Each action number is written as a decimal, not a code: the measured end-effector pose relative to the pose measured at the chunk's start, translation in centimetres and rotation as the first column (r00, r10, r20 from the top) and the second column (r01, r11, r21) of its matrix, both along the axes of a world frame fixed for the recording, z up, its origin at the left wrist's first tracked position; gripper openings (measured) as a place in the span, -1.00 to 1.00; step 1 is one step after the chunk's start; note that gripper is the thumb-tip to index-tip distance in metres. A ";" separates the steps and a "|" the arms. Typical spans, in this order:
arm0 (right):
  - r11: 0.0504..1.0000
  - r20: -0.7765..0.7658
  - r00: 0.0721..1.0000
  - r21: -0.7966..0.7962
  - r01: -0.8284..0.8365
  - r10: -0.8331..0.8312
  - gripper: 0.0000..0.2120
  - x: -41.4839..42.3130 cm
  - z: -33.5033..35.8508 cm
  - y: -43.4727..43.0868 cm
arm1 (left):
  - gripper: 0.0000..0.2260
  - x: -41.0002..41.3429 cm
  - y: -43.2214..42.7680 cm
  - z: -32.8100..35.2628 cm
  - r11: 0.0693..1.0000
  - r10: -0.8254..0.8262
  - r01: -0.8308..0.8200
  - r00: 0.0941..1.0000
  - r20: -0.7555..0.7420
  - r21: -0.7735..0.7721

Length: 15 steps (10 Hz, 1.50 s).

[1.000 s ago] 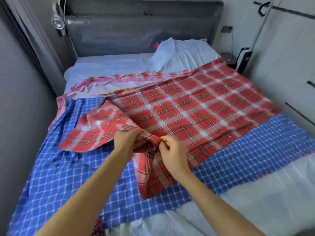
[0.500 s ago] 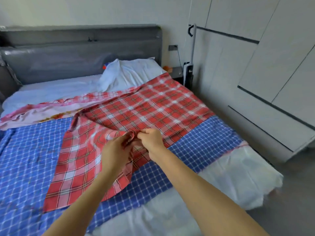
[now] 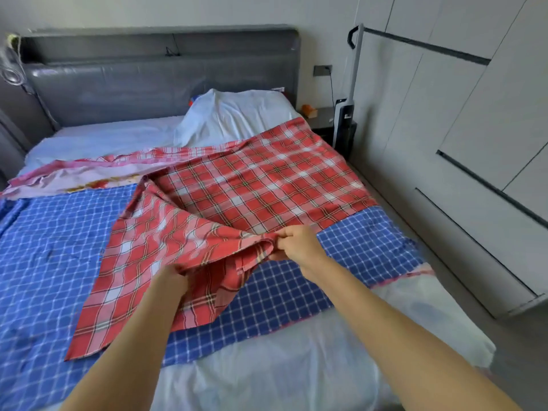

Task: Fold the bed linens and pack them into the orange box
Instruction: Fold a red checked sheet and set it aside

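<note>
— Well, what did each hand have hold of?

— The right hand (image 3: 296, 247), just right of centre, had its fingers curled and pinched a bunched fold of the red plaid sheet (image 3: 252, 197). The left hand (image 3: 173, 280), lower and to the left, gripped the same sheet's near edge. Its fingertips were tucked under the cloth, so I could not see them.

— And where did that sheet lie?

— Across the middle of the frame, spread on the bed. Its left part was turned back in a loose flap that ran down towards the lower left. It lay on a blue checked sheet (image 3: 53, 262), which filled the left side and showed again right of the right hand.

— Anything else around?

— A pink flowered linen (image 3: 74, 179) lay crumpled at the left, just beyond the blue one. White bedding (image 3: 267, 372) showed along the bottom, and a white heap (image 3: 237, 114) sat near the grey headboard (image 3: 163, 81) at the top. At upper right a small orange object (image 3: 308, 110) sat on a dark nightstand (image 3: 324, 114), beside an upright vacuum cleaner (image 3: 344, 123) and pale wardrobe doors (image 3: 474, 99). The right forearm (image 3: 400, 336) crossed the lower right and hid part of the white bedding.
</note>
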State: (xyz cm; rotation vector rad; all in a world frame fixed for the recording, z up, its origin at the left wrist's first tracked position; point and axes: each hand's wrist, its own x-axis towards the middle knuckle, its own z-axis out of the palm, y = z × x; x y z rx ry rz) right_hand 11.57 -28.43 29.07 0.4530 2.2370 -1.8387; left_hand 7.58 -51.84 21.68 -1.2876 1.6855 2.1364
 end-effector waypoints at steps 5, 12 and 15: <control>0.942 0.034 0.978 -0.262 0.209 -0.207 -0.78 -14.4 -3.0 21.3 | -0.69 -29.9 30.7 16.0 0.862 -0.363 0.007 0.705 -0.609 -0.506; 0.949 0.367 0.925 -0.314 0.029 0.093 -0.83 -24.4 -17.4 47.4 | -0.89 -18.2 58.4 -8.5 -0.111 -0.693 0.663 0.482 0.536 -0.740; 0.967 0.348 0.935 -0.253 0.025 0.067 -0.78 -24.7 -18.3 47.6 | -0.88 -15.4 58.3 -8.3 0.137 -0.609 0.521 0.715 0.343 -0.843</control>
